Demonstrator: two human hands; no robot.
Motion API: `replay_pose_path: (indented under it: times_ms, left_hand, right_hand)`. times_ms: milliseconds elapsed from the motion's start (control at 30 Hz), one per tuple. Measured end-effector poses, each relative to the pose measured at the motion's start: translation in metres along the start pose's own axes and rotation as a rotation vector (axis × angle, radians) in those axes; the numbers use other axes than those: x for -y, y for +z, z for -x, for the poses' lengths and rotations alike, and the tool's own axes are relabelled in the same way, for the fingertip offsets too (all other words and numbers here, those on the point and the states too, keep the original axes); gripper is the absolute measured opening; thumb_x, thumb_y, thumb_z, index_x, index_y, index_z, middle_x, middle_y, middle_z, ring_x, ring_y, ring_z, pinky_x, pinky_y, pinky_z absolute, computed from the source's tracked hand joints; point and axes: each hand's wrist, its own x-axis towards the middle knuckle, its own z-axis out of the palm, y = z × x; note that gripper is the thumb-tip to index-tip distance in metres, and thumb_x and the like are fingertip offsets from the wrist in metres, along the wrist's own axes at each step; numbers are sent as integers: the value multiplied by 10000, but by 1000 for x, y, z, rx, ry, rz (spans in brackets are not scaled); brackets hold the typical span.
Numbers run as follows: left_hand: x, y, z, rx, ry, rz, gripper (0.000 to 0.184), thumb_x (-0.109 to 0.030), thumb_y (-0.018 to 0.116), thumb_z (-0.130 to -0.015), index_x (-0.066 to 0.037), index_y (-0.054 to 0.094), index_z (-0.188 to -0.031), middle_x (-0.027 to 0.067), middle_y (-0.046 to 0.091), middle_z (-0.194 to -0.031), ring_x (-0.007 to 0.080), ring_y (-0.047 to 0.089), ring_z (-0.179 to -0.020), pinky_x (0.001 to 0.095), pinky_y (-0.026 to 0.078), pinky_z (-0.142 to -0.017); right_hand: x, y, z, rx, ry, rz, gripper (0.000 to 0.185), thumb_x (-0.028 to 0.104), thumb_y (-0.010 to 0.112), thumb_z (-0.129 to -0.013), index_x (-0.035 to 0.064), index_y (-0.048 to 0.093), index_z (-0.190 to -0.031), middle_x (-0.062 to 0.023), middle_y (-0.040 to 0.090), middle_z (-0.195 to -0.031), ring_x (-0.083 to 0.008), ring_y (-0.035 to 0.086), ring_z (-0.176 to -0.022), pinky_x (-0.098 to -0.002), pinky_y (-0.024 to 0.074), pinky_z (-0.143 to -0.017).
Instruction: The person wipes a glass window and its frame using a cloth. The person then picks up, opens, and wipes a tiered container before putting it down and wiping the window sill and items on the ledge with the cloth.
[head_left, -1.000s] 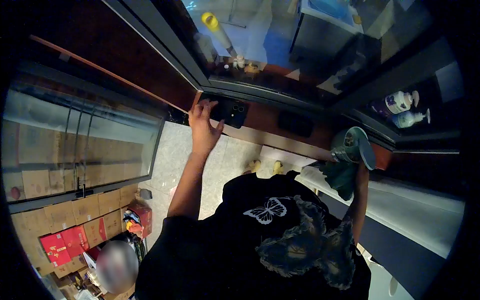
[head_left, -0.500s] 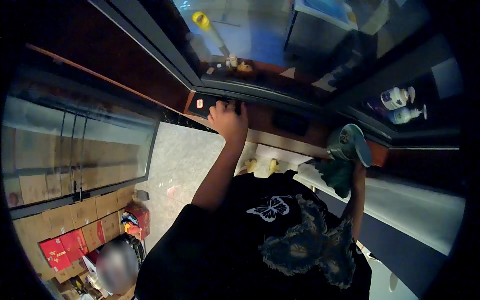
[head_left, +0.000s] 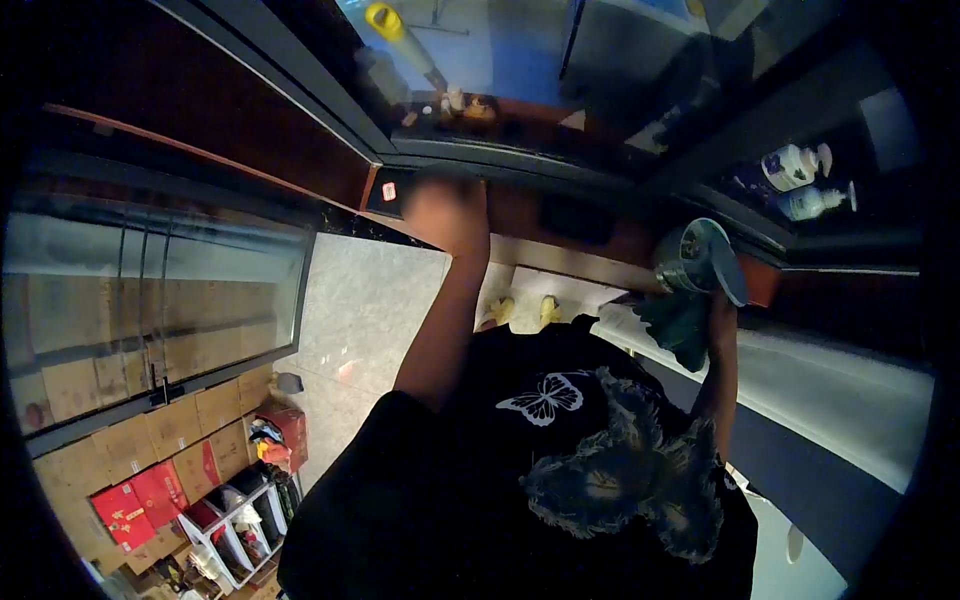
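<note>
L hand (head_left: 445, 215) blurred, grip can't tell, blk item (head_left: 378, 203) just by it on ledge (head_left: 512, 215), dark tray (head_left: 575, 220) to its R; R hand (head_left: 724, 312) mostly hidden at green cup (head_left: 678, 262), grip unclear; lid (head_left: 730, 272) already open, nothing seen lifted off ledge yet

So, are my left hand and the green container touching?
Apart: the head view plainly shows brown ledge between your left hand and the green container.

A white butterfly (head_left: 543, 400) patterns the black shirt (head_left: 440, 500); the container (head_left: 678, 266) is greenish.
</note>
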Motion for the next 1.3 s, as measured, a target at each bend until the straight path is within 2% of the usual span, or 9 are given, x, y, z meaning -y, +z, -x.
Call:
replay_pose_path:
  times_ms: [267,367,500,733,833,967,1100,1200,1300]
  left_hand:
    - [-7,-15,-4,13,19,15,242,-330,869,-618,-219,798,-822,-29,619,-846,235,574,-889,411,394,-801]
    - [-3,-15,-3,23,61,81,235,-325,874,-625,-230,802,-827,-44,606,-862,235,552,-892,409,386,-812]
    - [4,-17,1,34,150,145,226,-339,883,-647,-248,797,-836,-37,624,-908,250,554,-927,430,398,-808]
    - [14,-18,-2,-5,323,442,236,-204,885,-660,-240,807,-880,-37,596,-887,234,530,-901,381,398,-825]
    - [12,-20,-2,9,331,496,263,-139,890,-658,-222,803,-891,-9,610,-888,236,534,-891,377,418,-808]
    - [3,-39,-3,7,312,554,259,-73,877,-692,-178,794,-914,6,630,-878,227,551,-912,366,412,-874]
    - [-27,-67,-8,-18,404,599,239,-43,859,-716,-143,783,-919,17,663,-877,217,589,-895,356,434,-869]
    - [-59,-68,2,164,468,893,218,-6,836,-722,-107,772,-905,34,701,-917,224,633,-915,339,492,-833]
    - [-97,-62,21,614,352,1180,181,-6,823,-746,-70,773,-907,58,731,-890,183,655,-820,328,527,-788]
  right_hand:
    - [12,1,-1,-45,-62,22,757,578,386,-1065,-59,435,-1471,-201,547,-1426,-293,530,-1281,-363,392,-1079]
    - [15,0,-1,15,91,65,743,564,379,-1069,-58,436,-1471,-217,542,-1433,-300,522,-1304,-371,390,-1087]
    - [-8,0,-9,-58,-86,32,759,588,369,-1060,-49,451,-1465,-224,555,-1414,-305,532,-1294,-377,393,-1082]
    - [4,1,-7,22,30,70,758,598,369,-1056,-34,459,-1463,-199,543,-1431,-255,514,-1278,-362,383,-1087]
    - [-40,-8,-21,-51,-16,-70,758,603,372,-1048,-26,467,-1462,-192,553,-1420,-239,521,-1255,-371,391,-1078]
    - [43,8,17,-20,-32,-61,593,457,408,-1066,-3,473,-1434,-243,528,-1446,-342,492,-1339,-390,353,-1131]
    - [49,8,22,-79,24,-82,604,477,427,-1058,-3,488,-1421,-204,564,-1399,-309,530,-1289,-380,389,-1098]
    - [64,8,21,-55,-15,-207,636,530,450,-1047,5,515,-1401,-163,591,-1350,-283,572,-1217,-370,431,-1053]
    - [95,4,26,-81,55,-411,719,624,467,-1017,4,560,-1368,-146,608,-1306,-257,587,-1174,-360,453,-1023]
